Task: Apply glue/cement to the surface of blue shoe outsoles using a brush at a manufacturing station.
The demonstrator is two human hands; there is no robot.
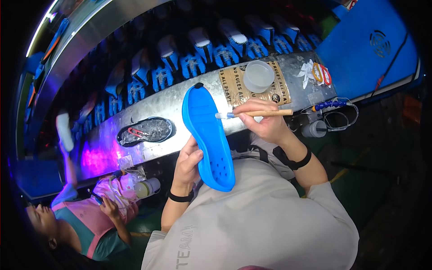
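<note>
Metal desk [162,105] runs under a row of blue shoe parts. I see my left hand [188,164] gripping a blue sole [208,135] upright over its edge. Right hand [265,119] pinches a brush [254,114], bristles touching the sole.

A clear cup [258,75] on printed cardboard [234,83] (metal bench), black sole [146,131], blue shoes [193,63] behind.

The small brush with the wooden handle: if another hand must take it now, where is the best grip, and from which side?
Best grip is probably the free end of the wooden handle, approached from the person's right. The right hand pinches the brush near its middle, and the bristle tip rests against the blue shoe sole that the left hand holds tilted. Only the handle end sticks out free.
</note>
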